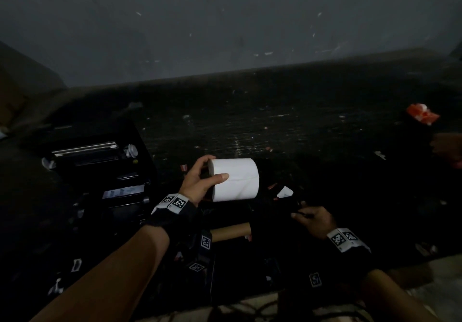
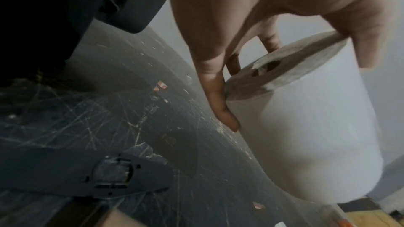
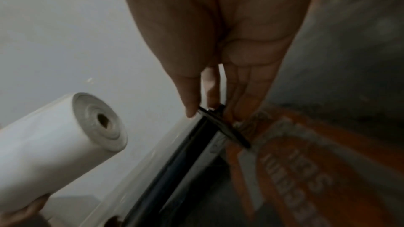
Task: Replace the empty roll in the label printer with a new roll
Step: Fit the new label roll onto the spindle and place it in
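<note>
My left hand (image 1: 217, 167) grips a full white label roll (image 1: 236, 179) by its left end and holds it level above the dark table, right of the printer. Seen from the left wrist, my fingers (image 2: 220, 103) curl round the roll's (image 2: 306, 127) end face. The black label printer (image 1: 100, 171) stands open at the left. An empty brown cardboard core (image 1: 231, 231) lies near the front edge between my arms. My right hand (image 1: 303, 212) pinches a thin black spindle (image 3: 174, 170) low over the table, its thumb tip on the spindle's flat end plate (image 3: 225, 127).
An orange printed wrapper (image 3: 306, 170) lies under my right hand. A crumpled red wrapper (image 1: 422, 114) sits at the far right, with another person's hand (image 1: 447, 149) at the right edge. A dark oval plate (image 2: 109, 173) lies on the scratched table (image 1: 275, 121). A wall stands behind.
</note>
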Demonstrator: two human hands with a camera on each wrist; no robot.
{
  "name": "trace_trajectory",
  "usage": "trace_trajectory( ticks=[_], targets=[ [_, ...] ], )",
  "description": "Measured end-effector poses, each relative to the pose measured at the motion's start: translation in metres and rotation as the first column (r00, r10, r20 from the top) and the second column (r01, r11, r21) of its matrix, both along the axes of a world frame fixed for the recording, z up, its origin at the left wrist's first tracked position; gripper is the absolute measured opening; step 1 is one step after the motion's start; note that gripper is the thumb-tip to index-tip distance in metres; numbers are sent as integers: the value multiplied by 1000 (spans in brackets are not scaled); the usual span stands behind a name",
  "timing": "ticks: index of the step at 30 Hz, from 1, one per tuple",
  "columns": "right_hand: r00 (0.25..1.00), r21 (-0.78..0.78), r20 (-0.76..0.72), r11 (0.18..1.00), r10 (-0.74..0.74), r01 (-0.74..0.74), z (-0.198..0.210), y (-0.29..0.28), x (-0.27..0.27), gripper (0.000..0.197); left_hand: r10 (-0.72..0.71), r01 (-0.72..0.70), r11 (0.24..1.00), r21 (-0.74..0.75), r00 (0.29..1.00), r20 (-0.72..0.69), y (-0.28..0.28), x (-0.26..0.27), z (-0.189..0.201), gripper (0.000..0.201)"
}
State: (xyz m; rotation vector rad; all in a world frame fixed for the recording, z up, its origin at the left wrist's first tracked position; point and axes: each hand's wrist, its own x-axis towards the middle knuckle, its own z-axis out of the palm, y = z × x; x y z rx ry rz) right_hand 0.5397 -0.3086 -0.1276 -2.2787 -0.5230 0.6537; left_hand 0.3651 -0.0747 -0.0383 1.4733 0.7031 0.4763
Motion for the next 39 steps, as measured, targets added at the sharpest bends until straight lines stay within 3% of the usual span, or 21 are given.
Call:
trace_trajectory(
  ticks=[5,12,20,28,37,39],
  targets=[
    [993,153,88,986,-78,64,13,-6,1,23,-25,25,1000,-3,999,37,-2,2,8,44],
    [918,407,312,908,-243,102,83,-18,14,26,-54,60,997,-49,993,105,-7,12,23,43],
    [888,609,282,783,-364,127,137,-10,33,24,-96,117,990,-78,970,224,-17,32,49,44],
    [927,595,256,801,-274,73,147,-10,34,29,-116,151,982,-118,959,259,-17,39,68,45],
    [985,671,140,742,-102,-18,148,30,8,11,-178,217,967,-131,950,257,-34,47,76,52],
    [988,678,133,734,-81,-31,149,37,3,15,-175,223,962,-160,948,267,-36,48,76,51]
  ],
)
